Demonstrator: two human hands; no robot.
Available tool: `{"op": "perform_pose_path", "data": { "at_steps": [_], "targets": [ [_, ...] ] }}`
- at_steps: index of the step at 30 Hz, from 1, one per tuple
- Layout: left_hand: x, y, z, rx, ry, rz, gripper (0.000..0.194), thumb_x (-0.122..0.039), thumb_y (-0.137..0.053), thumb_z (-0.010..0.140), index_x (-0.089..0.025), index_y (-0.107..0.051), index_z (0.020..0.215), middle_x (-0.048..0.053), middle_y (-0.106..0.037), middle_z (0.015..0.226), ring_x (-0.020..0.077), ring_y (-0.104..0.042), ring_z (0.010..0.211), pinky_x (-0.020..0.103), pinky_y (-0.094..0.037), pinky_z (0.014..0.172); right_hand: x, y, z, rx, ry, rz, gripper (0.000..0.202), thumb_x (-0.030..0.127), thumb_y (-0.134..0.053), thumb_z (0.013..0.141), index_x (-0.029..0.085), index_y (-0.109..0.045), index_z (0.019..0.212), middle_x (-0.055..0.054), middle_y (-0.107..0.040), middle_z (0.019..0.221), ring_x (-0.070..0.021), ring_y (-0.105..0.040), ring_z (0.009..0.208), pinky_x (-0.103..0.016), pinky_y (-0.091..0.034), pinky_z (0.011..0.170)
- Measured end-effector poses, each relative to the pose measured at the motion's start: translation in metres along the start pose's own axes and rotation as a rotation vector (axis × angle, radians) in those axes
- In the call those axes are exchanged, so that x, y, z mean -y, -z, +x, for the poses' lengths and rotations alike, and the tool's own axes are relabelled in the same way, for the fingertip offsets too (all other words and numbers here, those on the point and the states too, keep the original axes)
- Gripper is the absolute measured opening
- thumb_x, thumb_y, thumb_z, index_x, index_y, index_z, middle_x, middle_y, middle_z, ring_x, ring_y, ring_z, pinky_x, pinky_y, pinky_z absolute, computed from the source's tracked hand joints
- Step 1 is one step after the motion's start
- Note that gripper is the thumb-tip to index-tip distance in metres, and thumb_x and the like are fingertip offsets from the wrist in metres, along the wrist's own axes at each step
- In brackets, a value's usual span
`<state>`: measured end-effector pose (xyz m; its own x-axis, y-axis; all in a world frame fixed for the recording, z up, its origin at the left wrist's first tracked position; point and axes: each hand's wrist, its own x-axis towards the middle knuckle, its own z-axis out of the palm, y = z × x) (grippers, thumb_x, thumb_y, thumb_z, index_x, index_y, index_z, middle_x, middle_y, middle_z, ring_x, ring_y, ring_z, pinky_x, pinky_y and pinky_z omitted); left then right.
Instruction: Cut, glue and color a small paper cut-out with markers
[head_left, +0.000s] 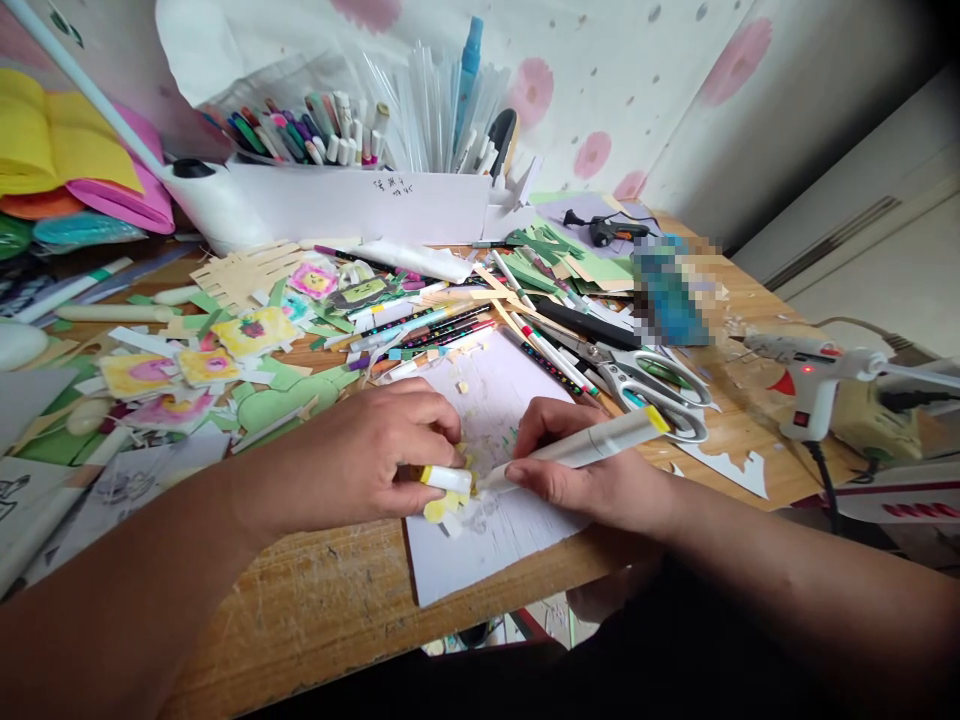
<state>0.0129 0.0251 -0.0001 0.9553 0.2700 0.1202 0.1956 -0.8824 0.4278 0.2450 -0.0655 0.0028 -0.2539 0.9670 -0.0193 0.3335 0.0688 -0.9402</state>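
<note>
My right hand point(581, 465) is closed around a white marker pen point(600, 440) with a yellow end, its tip side pointing left. In my left hand point(412, 445) is the marker's white cap point(448, 480) with a yellow band, held between the fingers. Just under the left fingers lies a small yellow-coloured paper piece point(436, 511), partly hidden by the hand and cap. Both hands rest over a white board point(480, 560) marked with cuts and smudges. The marker's tip is close to the paper piece; whether it touches, I cannot make out.
Scissors point(660, 385) and several pens point(551, 360) lie beyond the hands. Paper scraps and coloured drawings point(255, 332) cover the left. A white glue gun point(817, 380) with a lit red light stands at right. A marker box point(360, 200) is at the back.
</note>
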Motion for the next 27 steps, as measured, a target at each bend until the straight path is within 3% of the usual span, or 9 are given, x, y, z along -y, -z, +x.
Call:
{"op": "perform_pose_path", "data": {
  "at_steps": [27],
  "targets": [
    [0.0074, -0.0028, 0.0001, -0.004, -0.023, -0.054, 0.010, -0.020, -0.071, 0.080, -0.025, -0.072, 0.089, 0.000, -0.063, 0.101, 0.0155, -0.057, 0.092, 0.029, -0.037, 0.083, -0.0022, -0.0010, -0.0025, 0.016, 0.035, 0.003, 0.019, 0.030, -0.068, 0.075, 0.017, -0.056, 0.067, 0.001, -0.057, 0.062, -0.0110, -0.049, 0.056, -0.021, -0.038, 0.048]
  ]
}}
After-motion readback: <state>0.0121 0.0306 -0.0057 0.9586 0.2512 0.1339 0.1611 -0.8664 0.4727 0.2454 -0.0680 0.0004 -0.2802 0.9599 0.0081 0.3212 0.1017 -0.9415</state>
